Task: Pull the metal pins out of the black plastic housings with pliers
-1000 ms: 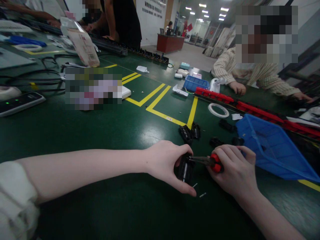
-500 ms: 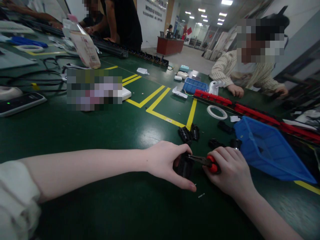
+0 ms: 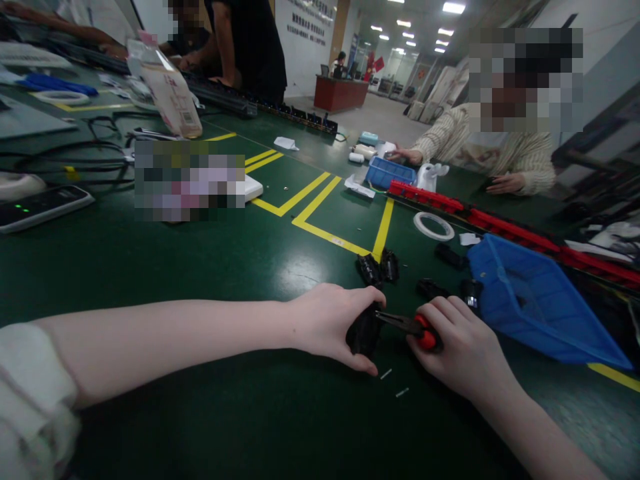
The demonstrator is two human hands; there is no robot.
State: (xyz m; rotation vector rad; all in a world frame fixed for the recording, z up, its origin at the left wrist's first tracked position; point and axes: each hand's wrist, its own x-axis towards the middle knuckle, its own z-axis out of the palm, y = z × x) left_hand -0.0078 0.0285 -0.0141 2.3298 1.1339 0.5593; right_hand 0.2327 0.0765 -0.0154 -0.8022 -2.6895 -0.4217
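My left hand point(image 3: 331, 323) is closed around a small black plastic part point(image 3: 363, 333) that rests on the green table point(image 3: 200, 267). My right hand point(image 3: 460, 348) grips the red handle of a pair of pliers point(image 3: 413, 325), whose dark jaws reach left into the black part. Two short pale wire bits point(image 3: 394, 383) lie on the table just in front of both hands. More black parts point(image 3: 378, 268) sit a little beyond my hands, by a yellow line.
A tilted blue bin point(image 3: 540, 307) lies to the right of my right hand. Behind it run red strips point(image 3: 500, 225), a tape ring point(image 3: 434, 225) and a smaller blue tray point(image 3: 390, 172). A person in a striped shirt point(image 3: 500, 150) sits across; others stand far left.
My left hand has turned the black part so its pale inside no longer shows. The person opposite has moved one hand to the small blue tray. My right hand stays on the pliers.
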